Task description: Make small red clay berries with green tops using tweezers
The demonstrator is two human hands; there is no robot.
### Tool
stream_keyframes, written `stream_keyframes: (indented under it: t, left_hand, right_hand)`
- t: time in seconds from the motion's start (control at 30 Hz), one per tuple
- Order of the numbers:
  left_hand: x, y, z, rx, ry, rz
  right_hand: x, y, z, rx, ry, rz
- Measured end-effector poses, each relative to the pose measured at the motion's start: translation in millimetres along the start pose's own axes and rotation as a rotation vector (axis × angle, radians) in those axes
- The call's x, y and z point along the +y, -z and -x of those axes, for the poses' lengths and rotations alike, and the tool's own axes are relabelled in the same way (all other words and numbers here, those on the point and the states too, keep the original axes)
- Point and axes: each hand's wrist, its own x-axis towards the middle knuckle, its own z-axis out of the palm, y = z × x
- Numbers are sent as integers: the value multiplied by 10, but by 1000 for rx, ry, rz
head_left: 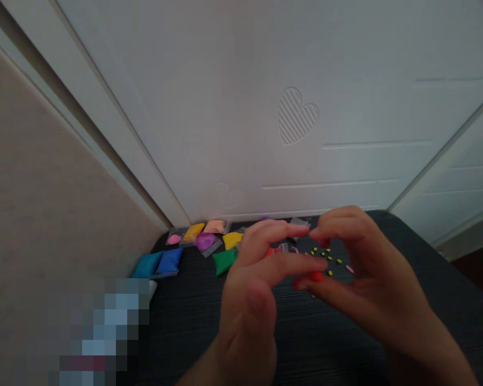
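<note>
A small lump of red modelling clay (316, 276) rests on the thumb of my right hand (370, 279), above the dark table. The right fingers curve over in a C shape, and their tips meet a fingertip of my left hand (257, 279). One stretched-out left finger lies against the red clay from above, while the left thumb sticks up apart from it. Behind the hands, several small yellow and dark green pieces (329, 258) lie on the table, with a pink strip (349, 269) beside them. Part of the clay is hidden by the fingers.
Bags of coloured clay lie at the back left, among them a green bag (224, 262), a purple one (206, 242) and a blue one (170, 261). A white panel with embossed hearts (295, 115) rises behind the dark table (185, 327). A beige wall (44, 177) borders the left.
</note>
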Motion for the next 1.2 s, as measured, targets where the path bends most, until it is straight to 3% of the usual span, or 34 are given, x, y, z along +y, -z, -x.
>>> stream_keyframes:
  t: [0.1, 0.3, 0.43, 0.67, 0.83, 1.07, 1.2]
  left_hand:
    - [-9, 6, -1, -34, -25, -21]
    - [-6, 39, -33, 63, -93, -126]
    - [-4, 4, -30, 11, -131, -136]
    - [5, 47, -57, 25, -86, -118]
    - [-12, 49, -62, -23, -47, -78]
    - [-10, 84, -82, 25, -78, -152]
    - [-12, 66, -68, -28, -64, -146]
  right_hand:
    - [2, -1, -7, -32, 3, 25]
    - [9, 38, -2, 10, 14, 43]
    - [3, 16, -6, -37, 5, 35]
    - [15, 54, -2, 12, 3, 54]
    - [6, 32, -8, -55, 4, 40]
    - [39, 64, -17, -4, 15, 103]
    - [24, 39, -17, -76, 5, 65]
